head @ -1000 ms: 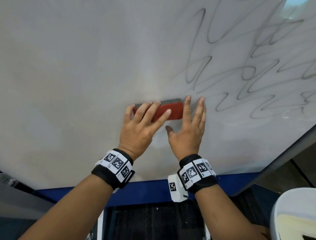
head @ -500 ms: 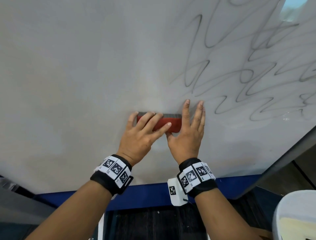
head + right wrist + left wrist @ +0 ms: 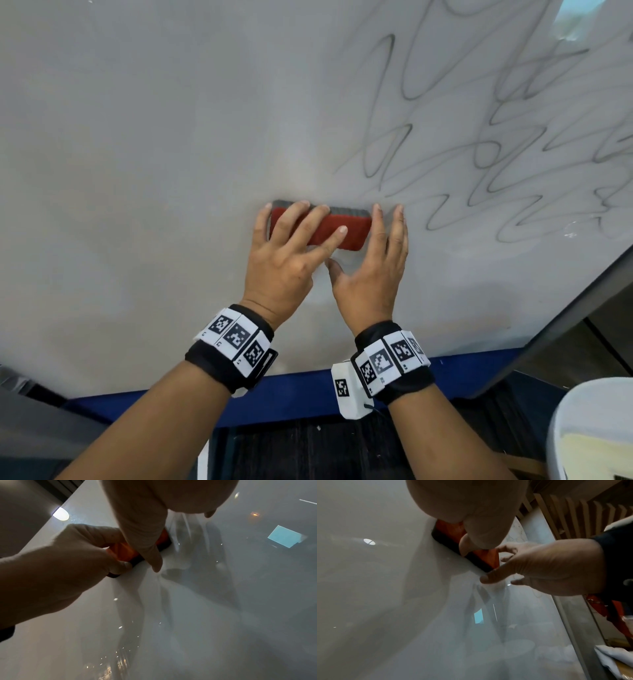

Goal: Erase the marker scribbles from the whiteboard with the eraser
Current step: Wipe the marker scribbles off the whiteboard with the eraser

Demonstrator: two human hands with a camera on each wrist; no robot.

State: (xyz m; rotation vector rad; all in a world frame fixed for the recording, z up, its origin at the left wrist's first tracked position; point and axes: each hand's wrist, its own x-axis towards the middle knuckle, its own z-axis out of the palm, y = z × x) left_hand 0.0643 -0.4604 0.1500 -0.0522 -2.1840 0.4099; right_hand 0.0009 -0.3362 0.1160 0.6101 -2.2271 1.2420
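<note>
The whiteboard [image 3: 137, 171] fills the head view, with grey marker scribbles [image 3: 496, 154] looping over its upper right. A red eraser [image 3: 352, 233] with a grey felt face lies flat against the board, just left of the lowest loops. My left hand [image 3: 294, 240] grips it, fingers hooked over its top edge and thumb at its lower edge [image 3: 465, 547]. My right hand [image 3: 380, 246] lies flat on the board at the eraser's right end, fingers straight, thumb below the eraser's corner. The right wrist view shows the eraser [image 3: 123, 551] between the left hand [image 3: 60, 563] and the right thumb.
A blue strip [image 3: 308, 394] runs along the board's lower edge. A dark frame [image 3: 565, 325] bounds the board at the right. A white rounded object [image 3: 592, 428] sits at the lower right. Wooden slats [image 3: 573, 507] stand beyond the board's right edge.
The left hand slid the eraser down the board, then back up to about where it began. The right hand stayed beside the eraser's right end.
</note>
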